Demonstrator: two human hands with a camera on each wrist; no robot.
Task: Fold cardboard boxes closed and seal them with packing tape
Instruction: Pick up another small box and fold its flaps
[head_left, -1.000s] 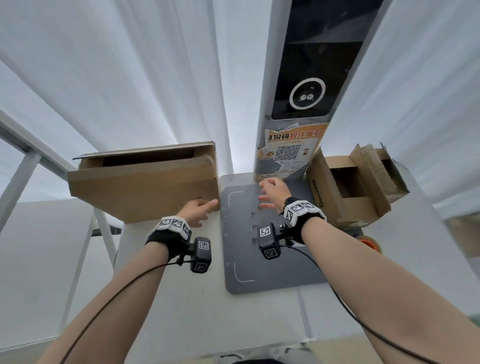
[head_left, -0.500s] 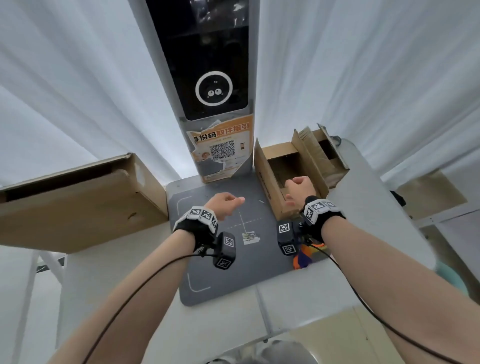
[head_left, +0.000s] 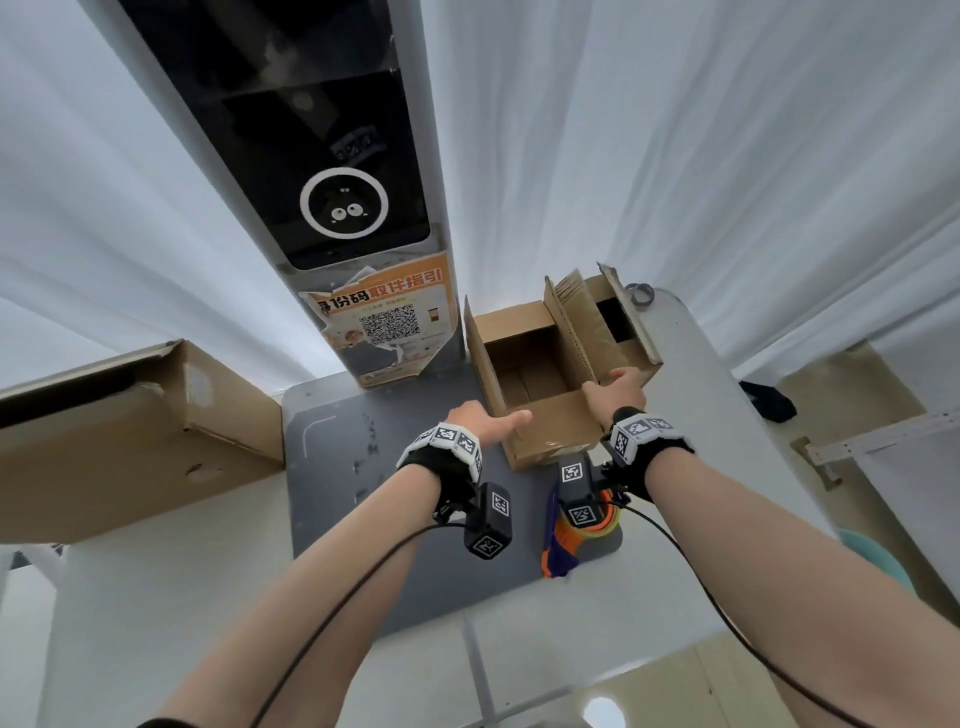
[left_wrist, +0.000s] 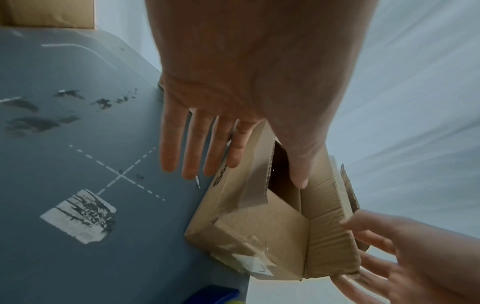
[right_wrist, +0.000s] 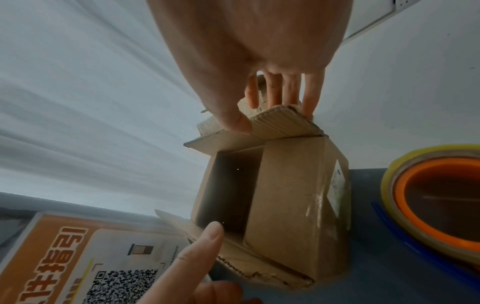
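Both hands flank the brown box (head_left: 540, 415) (flaps up, old tape): left fingers straight, right pinching a flap.

White pleated curtains (head_left: 675, 156) hung behind a white table (head_left: 727, 415) carrying a grey mat (head_left: 332, 493), with a tall grey kiosk column (head_left: 291, 156) bearing an orange QR poster (head_left: 389, 322) at the rear, under soft, even light

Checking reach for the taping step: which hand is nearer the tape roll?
Right. The right hand grips the small box's right flap, its wrist directly over the tape roll. The left hand is at the box's left flap, farther left.
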